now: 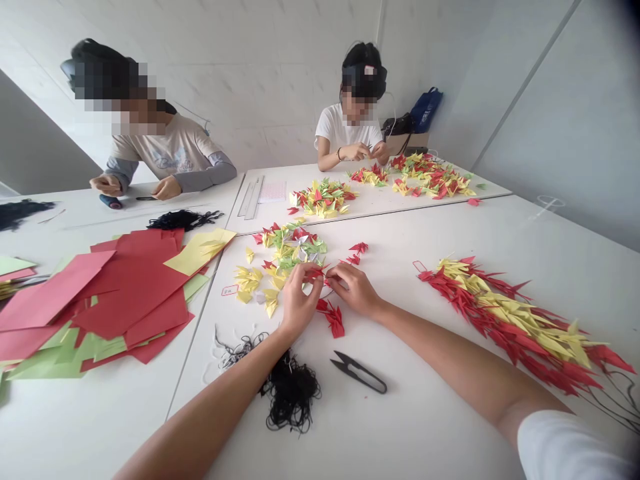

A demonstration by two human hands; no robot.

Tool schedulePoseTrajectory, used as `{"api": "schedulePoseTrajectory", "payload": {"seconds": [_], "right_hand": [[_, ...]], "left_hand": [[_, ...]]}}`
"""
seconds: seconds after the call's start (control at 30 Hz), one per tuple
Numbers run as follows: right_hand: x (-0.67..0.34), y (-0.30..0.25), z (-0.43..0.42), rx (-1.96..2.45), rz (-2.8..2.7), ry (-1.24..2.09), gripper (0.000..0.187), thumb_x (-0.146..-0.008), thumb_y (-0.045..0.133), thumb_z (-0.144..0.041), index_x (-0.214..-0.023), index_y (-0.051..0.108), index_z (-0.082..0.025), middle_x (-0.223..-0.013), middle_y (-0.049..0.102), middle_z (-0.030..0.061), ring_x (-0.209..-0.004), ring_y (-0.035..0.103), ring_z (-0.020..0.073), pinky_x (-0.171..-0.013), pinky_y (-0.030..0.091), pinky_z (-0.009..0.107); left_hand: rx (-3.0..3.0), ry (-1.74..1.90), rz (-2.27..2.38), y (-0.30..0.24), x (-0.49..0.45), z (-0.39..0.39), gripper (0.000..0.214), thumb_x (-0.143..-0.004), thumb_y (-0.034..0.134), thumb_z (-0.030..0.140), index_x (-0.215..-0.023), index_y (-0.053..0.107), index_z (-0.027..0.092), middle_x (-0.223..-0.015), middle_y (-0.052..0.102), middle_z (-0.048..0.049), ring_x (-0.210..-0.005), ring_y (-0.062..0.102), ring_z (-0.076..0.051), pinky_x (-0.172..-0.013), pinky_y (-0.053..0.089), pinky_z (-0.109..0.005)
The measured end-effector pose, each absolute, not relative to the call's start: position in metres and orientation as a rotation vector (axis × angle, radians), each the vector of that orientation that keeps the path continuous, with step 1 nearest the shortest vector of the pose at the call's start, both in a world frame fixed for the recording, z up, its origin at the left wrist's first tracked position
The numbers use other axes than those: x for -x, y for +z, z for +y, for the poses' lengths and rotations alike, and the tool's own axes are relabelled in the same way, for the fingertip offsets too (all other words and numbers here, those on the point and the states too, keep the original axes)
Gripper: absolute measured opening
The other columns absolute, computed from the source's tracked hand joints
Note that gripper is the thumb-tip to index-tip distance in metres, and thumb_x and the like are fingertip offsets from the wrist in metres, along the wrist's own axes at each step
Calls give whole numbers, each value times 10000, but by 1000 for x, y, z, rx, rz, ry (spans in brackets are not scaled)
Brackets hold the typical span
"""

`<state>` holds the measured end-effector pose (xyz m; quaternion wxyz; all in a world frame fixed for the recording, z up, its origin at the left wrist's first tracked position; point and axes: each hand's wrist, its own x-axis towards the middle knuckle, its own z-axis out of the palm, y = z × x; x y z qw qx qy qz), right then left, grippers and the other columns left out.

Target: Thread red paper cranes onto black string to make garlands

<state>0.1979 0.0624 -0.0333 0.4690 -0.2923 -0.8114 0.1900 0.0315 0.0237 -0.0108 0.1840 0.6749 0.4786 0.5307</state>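
Observation:
My left hand (299,297) is closed, its fingertips pinching a small red folded paper crane (318,273). Against that crane, the fingers of my right hand (357,291) are pressed together, and what they hold is too small to make out. Just below the hands, more red paper cranes (335,321) lie on the white table. Two or three red cranes (357,252) are beyond my right hand. Past my left hand spreads a pile of green, yellow, red and white cranes (295,243). Black thread snips (359,372) rest nearer to me.
A tangle of black cord (290,393) lies by my left forearm. Strung red and yellow cranes (515,320) stretch along the right. Coloured paper sheets (135,287) cover the left. Two people sit across the table, near a crane heap (323,199) and clear rulers (251,198).

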Motion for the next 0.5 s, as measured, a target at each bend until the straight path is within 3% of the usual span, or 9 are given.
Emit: {"api": "schedulePoseTrajectory", "payload": {"seconds": [0.3, 0.5], "right_hand": [[-198, -33, 64, 748, -1944, 427, 113, -979, 534, -189, -920, 626, -216, -873, 654, 47, -822, 614, 198, -751, 514, 338], [-197, -38, 66, 737, -1950, 481, 98, -956, 566, -175, -949, 650, -224, -863, 699, 33, -757, 647, 189, -763, 544, 356]], "left_hand": [[-1914, 1500, 1356, -8, -30, 23, 108, -953, 557, 254, -1022, 636, 232, -1000, 643, -54, -919, 626, -178, -807, 531, -299], [-1823, 1442, 1358, -13, -32, 24, 242, -904, 622, 247, -1143, 588, 248, -1038, 701, -50, -888, 682, -181, -830, 548, -330]]}}
